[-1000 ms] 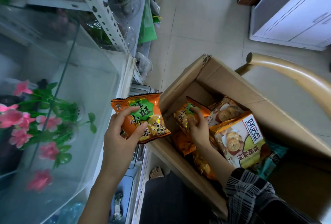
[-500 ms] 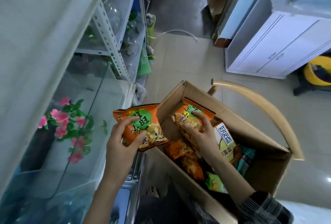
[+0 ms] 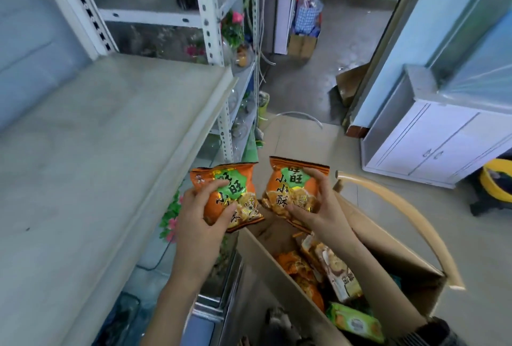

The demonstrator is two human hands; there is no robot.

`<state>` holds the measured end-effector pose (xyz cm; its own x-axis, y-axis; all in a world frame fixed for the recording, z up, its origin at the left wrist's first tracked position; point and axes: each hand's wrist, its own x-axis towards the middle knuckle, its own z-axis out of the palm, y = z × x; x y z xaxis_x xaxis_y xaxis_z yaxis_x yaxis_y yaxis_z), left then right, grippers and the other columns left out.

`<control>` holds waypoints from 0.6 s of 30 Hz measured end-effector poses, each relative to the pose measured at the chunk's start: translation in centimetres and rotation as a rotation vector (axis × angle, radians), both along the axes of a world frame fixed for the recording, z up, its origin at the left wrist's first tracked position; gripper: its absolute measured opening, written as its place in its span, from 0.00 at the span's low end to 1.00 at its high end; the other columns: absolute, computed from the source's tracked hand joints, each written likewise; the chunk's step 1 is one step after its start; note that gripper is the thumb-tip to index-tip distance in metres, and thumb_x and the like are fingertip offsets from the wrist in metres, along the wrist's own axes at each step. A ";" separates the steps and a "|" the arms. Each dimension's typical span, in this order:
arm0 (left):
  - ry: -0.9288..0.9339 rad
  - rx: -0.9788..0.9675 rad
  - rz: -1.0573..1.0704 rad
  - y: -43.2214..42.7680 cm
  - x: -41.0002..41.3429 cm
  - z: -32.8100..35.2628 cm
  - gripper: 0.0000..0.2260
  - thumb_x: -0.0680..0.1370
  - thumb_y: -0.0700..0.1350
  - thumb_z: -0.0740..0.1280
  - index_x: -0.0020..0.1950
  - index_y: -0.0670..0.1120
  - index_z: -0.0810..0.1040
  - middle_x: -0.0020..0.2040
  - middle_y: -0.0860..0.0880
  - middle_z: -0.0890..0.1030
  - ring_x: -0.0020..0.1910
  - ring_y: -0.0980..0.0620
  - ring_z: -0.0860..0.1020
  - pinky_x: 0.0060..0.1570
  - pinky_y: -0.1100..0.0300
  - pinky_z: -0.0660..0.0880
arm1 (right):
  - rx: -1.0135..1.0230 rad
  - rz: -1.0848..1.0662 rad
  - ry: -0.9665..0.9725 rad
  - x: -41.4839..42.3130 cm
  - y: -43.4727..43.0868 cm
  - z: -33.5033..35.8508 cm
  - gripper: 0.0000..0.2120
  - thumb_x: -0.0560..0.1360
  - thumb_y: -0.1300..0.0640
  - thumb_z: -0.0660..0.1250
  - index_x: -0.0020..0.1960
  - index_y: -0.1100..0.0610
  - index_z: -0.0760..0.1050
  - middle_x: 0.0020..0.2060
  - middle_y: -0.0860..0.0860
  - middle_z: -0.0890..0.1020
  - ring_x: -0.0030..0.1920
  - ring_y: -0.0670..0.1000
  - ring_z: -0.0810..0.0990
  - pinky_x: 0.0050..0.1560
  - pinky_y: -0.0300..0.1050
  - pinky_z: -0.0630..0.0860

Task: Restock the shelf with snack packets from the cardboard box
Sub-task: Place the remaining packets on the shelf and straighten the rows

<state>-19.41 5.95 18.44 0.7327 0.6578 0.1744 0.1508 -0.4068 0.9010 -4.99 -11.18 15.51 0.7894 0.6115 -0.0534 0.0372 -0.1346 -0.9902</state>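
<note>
My left hand grips an orange snack packet with a green label, held beside the front edge of the bare grey shelf board. My right hand grips a second, matching orange packet above the open cardboard box. The two packets are side by side, a little apart. Inside the box lie several more packets, orange, beige and green.
White perforated shelf uprights rise at the shelf's back right. Pink artificial flowers show below the shelf edge. A curved wooden chair back wraps the box's far side. A white cabinet and a yellow bucket stand on the right.
My right hand has lifted its orange packet out of the box and level with the left one. The view has tilted up, so the bare shelf board now fills the left.
</note>
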 end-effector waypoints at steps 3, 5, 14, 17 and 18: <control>-0.052 0.014 0.071 -0.3 -1.5 2.3 0.19 0.73 0.41 0.72 0.55 0.63 0.74 0.57 0.52 0.72 0.54 0.66 0.74 0.46 0.73 0.74 | -0.004 0.066 -0.034 0.0 0.4 2.3 0.30 0.71 0.65 0.72 0.63 0.45 0.63 0.56 0.47 0.74 0.52 0.45 0.81 0.48 0.41 0.80; -0.083 -0.001 0.112 -0.6 -2.5 3.6 0.18 0.73 0.40 0.72 0.55 0.62 0.75 0.57 0.53 0.72 0.53 0.69 0.73 0.43 0.77 0.72 | -0.006 0.114 -0.040 0.3 0.7 3.7 0.29 0.71 0.65 0.72 0.63 0.44 0.63 0.57 0.48 0.74 0.52 0.48 0.81 0.50 0.46 0.81; -0.217 0.049 0.395 -2.2 -6.2 8.5 0.18 0.73 0.39 0.71 0.55 0.61 0.76 0.54 0.57 0.72 0.49 0.65 0.77 0.42 0.72 0.76 | 0.021 0.397 -0.308 2.7 4.4 8.4 0.31 0.68 0.67 0.74 0.58 0.41 0.63 0.56 0.43 0.71 0.54 0.46 0.77 0.47 0.37 0.77; -0.234 0.112 0.534 -2.5 -9.0 9.9 0.18 0.72 0.38 0.72 0.55 0.57 0.77 0.53 0.55 0.73 0.47 0.64 0.77 0.39 0.74 0.74 | 0.052 0.489 -0.310 2.2 6.4 9.9 0.33 0.68 0.67 0.74 0.56 0.37 0.64 0.54 0.37 0.71 0.57 0.47 0.76 0.53 0.45 0.77; -0.233 0.126 0.577 -2.5 -10.1 10.4 0.17 0.72 0.38 0.72 0.55 0.57 0.77 0.53 0.55 0.73 0.47 0.64 0.77 0.40 0.73 0.74 | 0.065 0.522 -0.300 1.8 7.1 10.4 0.33 0.68 0.67 0.74 0.56 0.37 0.64 0.53 0.35 0.72 0.56 0.47 0.77 0.53 0.47 0.77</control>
<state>-29.52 3.42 28.83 0.2002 0.8995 0.3884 0.1831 -0.4238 0.8870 -3.21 -4.04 25.89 0.3592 0.9166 0.1755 0.3613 0.0368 -0.9317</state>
